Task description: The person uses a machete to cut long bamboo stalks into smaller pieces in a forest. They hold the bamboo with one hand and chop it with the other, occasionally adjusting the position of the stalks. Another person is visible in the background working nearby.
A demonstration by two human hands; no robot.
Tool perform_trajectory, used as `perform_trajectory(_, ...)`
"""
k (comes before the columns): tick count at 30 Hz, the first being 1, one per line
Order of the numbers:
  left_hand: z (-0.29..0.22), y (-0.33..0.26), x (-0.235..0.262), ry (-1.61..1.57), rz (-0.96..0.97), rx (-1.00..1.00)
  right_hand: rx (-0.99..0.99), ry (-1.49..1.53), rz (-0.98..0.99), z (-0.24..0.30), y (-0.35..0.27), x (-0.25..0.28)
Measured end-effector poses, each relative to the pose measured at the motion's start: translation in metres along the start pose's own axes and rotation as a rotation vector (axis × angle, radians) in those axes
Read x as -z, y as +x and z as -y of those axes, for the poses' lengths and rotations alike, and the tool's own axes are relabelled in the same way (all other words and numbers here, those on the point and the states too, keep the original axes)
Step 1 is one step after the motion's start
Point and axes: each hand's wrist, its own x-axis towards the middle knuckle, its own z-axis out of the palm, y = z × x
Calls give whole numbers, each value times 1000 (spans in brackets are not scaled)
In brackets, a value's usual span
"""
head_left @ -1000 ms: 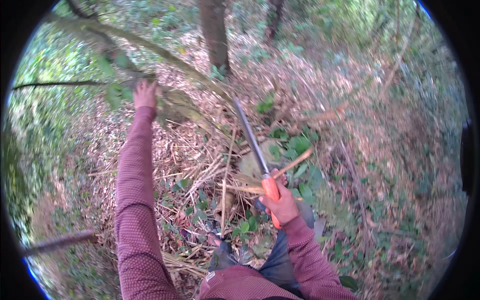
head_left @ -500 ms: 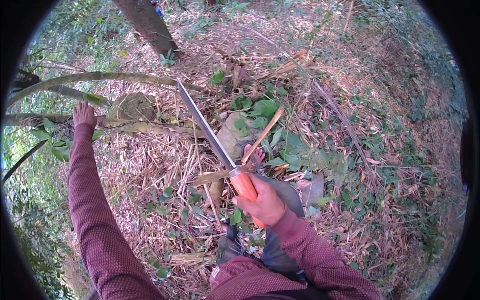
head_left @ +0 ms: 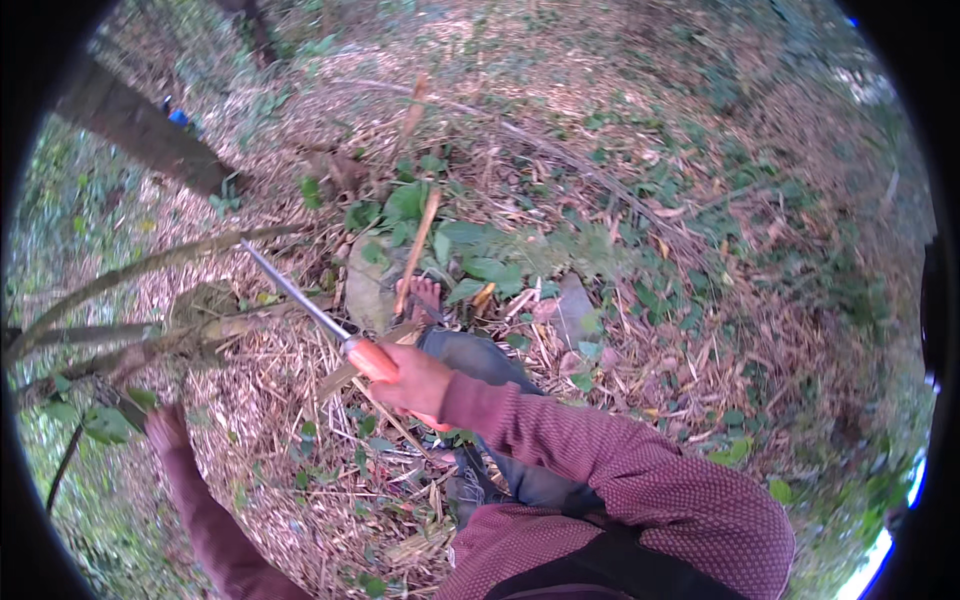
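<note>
My right hand [head_left: 418, 382] is wrapped round the orange handle of a machete [head_left: 298, 292]. Its long, straight blade points up and to the left, over the branches. Lower at the left, my left hand [head_left: 167, 428] has its fingers curled in beside a short greyish-green stalk [head_left: 124, 407] and a few green leaves [head_left: 104, 424]. Blur hides exactly what the left fingers close on. Just above that hand, a thick cut branch [head_left: 235, 325] runs across the ground. A thinner curved branch [head_left: 130, 268] arches over it, near the blade's tip.
A tree trunk [head_left: 150, 130] leans at the upper left. My bare foot [head_left: 424, 297] is beside a flat stone [head_left: 370, 285] and a split wood strip [head_left: 418, 250]. Dry leaf litter and green plants cover the ground. A long thin stick [head_left: 560, 150] lies farther off.
My left hand has come off the branch, moved down toward me and curled its fingers. My right hand has swung the machete leftward and lower. The whole view has turned.
</note>
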Motion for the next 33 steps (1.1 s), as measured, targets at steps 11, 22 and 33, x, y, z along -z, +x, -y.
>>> perform_trajectory(11,-270,-90,86,-985,721,852,-131,205,-30,-37,-28,-3)
perform_trajectory(22,-259,-138,69,-806,976,981,123,-217,-90,-41,-9,-50)
perform_trajectory(33,-294,-211,84,-1029,607,962,-464,-749,206,-186,44,-146)
